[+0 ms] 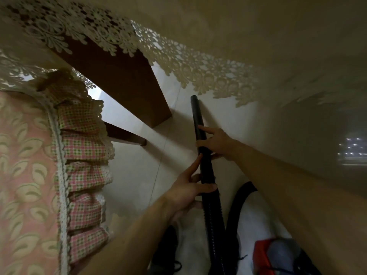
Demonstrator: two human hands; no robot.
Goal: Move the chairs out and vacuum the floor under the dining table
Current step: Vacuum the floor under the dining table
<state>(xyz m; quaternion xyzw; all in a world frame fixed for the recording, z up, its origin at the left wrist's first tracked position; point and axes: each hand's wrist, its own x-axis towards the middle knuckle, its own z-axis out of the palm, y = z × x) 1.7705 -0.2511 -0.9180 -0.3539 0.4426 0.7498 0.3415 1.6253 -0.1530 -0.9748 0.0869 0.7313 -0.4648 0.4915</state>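
A black vacuum tube points at the pale tiled floor beside the dark wooden table leg. My right hand grips the tube's rigid part near its middle. Lower down, my left hand holds it where the ribbed black hose begins, index finger stretched along the tube. The red and grey vacuum body sits at the bottom right. A chair with a pink checked, lace-edged cushion stands at the left, its leg close to the table leg.
The dining table's lace-edged cloth hangs across the top and right of the view. A pink leaf-patterned fabric fills the left edge. A dark shoe shows at the bottom centre. The hose loops back behind my right arm.
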